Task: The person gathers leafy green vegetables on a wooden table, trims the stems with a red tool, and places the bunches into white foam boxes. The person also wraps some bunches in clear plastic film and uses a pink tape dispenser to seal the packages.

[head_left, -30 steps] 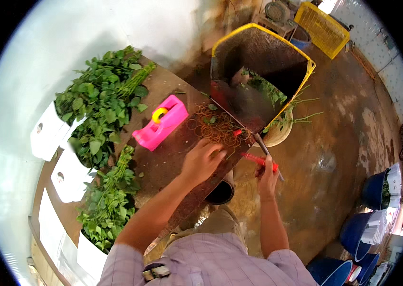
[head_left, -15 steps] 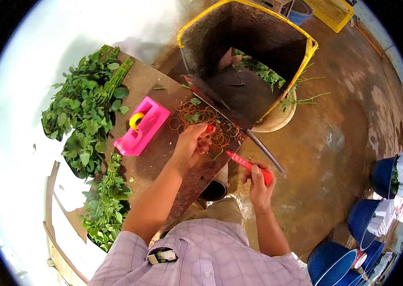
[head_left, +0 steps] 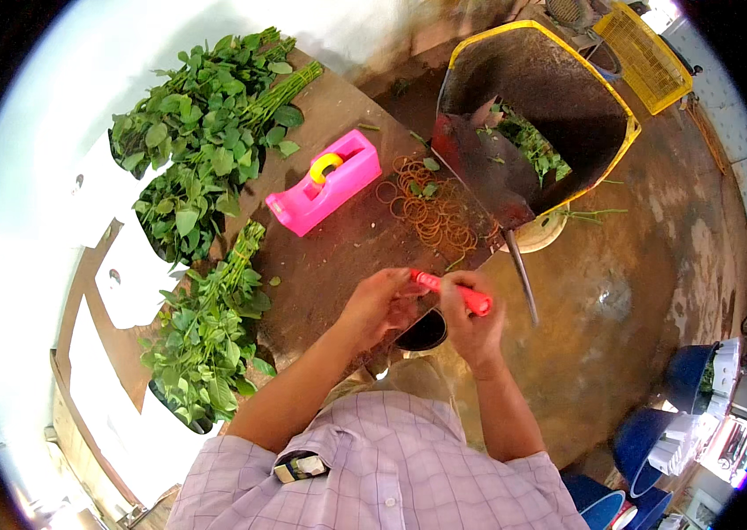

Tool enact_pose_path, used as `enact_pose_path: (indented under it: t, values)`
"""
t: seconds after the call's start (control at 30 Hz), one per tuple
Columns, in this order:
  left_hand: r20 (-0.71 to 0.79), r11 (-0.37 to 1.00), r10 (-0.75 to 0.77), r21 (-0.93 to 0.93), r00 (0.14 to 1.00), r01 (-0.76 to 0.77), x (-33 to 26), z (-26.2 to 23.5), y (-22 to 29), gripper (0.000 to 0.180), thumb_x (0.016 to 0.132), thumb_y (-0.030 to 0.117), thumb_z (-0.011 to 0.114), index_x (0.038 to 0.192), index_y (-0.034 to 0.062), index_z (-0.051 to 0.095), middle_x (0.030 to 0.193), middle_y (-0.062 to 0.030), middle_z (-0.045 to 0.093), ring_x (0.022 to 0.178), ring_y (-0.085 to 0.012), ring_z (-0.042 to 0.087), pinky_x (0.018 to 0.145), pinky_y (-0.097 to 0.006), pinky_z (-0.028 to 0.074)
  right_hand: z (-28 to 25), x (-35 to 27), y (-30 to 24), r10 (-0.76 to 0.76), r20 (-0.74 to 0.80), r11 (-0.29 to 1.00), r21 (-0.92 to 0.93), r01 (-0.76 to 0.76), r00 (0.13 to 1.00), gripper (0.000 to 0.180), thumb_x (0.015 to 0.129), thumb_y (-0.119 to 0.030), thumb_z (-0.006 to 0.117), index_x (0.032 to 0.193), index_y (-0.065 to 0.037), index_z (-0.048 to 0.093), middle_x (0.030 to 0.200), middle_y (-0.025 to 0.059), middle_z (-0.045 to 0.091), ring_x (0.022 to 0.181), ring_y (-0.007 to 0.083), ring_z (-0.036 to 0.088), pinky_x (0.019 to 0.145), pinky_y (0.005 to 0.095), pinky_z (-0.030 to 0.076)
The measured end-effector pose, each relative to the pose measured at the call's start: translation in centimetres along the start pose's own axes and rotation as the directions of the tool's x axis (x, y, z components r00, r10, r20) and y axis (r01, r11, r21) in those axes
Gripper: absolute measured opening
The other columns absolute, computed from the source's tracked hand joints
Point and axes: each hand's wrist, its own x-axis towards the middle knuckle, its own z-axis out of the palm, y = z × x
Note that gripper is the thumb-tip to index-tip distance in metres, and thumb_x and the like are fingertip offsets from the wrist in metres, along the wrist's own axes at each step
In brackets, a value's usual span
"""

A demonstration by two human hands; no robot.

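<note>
A slim red plastic-handled tool [head_left: 453,292] lies gripped at both ends, left hand [head_left: 379,305] and right hand [head_left: 472,320] curled around it, steadied just beyond the brown wooden table [head_left: 338,247] edge, near loose rubber bands [head_left: 431,212] and a pink tape dispenser [head_left: 325,181].

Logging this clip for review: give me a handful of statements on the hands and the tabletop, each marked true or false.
1. The right hand grips a red handle. True.
2. The left hand rests on the pink tape dispenser. False: it meets the red handle, apart from the dispenser.
3. Rubber bands lie loose on the brown table. True.
4. The leafy greens lie right of the dispenser. False: they lie to its left.
5. The yellow-rimmed bin holds some greens. True.
</note>
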Motion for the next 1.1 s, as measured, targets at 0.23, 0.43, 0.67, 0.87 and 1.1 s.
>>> enact_pose_path:
  t: [0.23,0.43,0.67,0.87,1.1]
  values:
    - [-0.276,0.944,0.069,0.329,0.959,0.027,-6.8,-9.8,-3.9,0.035,0.093,0.031,0.058,0.121,0.0104,0.054,0.095,-0.0065,0.067,0.065,-0.0119,0.058,0.054,-0.024,0.045,7.0,-2.4,5.2,0.029,0.142,0.882,-0.47,0.041,0.989,0.028,0.086,-0.034,0.063,0.078,-0.008,0.059,0.068,0.0168,0.062,0.068,0.0358,0.063,0.061,0.0424,0.05]
    - [-0.322,0.907,0.119,0.421,0.939,0.029,-9.4,-12.9,-5.9,0.027,0.094,0.024,0.058,0.114,0.0061,0.055,0.093,-0.0065,0.067,0.063,-0.01,0.058,0.053,-0.024,0.046,5.6,-4.5,6.9,0.092,0.03,0.97,-0.229,-0.083,0.995,0.018,0.089,-0.023,0.063,0.086,-0.005,0.064,0.076,0.0102,0.065,0.069,0.0249,0.063,0.063,0.0338,0.05]
    - [-0.216,0.758,0.177,0.652,0.96,0.007,-10.1,-11.8,-8.4,0.021,0.093,0.017,0.058,0.109,0.0029,0.059,0.089,-0.0063,0.067,0.067,-0.0098,0.059,0.055,-0.024,0.048,-0.4,-15.4,14.3,0.132,0.083,0.991,-0.036,-0.129,0.988,0.022,0.089,-0.011,0.063,0.11,-0.004,0.062,0.093,0.0089,0.062,0.08,0.0192,0.062,0.072,0.0294,0.051]
    - [-0.098,0.628,0.169,0.777,0.981,-0.031,-10.7,-12.2,-10.6,0.025,0.094,0.019,0.058,0.112,0.0015,0.059,0.091,-0.0074,0.068,0.07,-0.0116,0.062,0.059,-0.026,0.049,4.6,-12.9,20.0,0.016,0.275,0.761,-0.627,0.167,0.961,0.045,0.088,-0.003,0.054,0.132,-0.005,0.045,0.123,0.0227,0.051,0.088,0.0381,0.064,0.075,0.0386,0.055]
    - [-0.063,0.498,0.237,0.865,0.969,-0.066,-10.9,-11.1,-10.3,0.026,0.093,0.02,0.06,0.11,0.0005,0.06,0.09,-0.0074,0.068,0.073,-0.0129,0.064,0.062,-0.028,0.05,3.8,-10.3,17.3,0.318,0.253,0.777,-0.622,-0.098,0.913,0.039,0.09,-0.01,0.052,0.128,-0.004,0.051,0.122,0.0244,0.054,0.085,0.0367,0.064,0.073,0.0442,0.053]
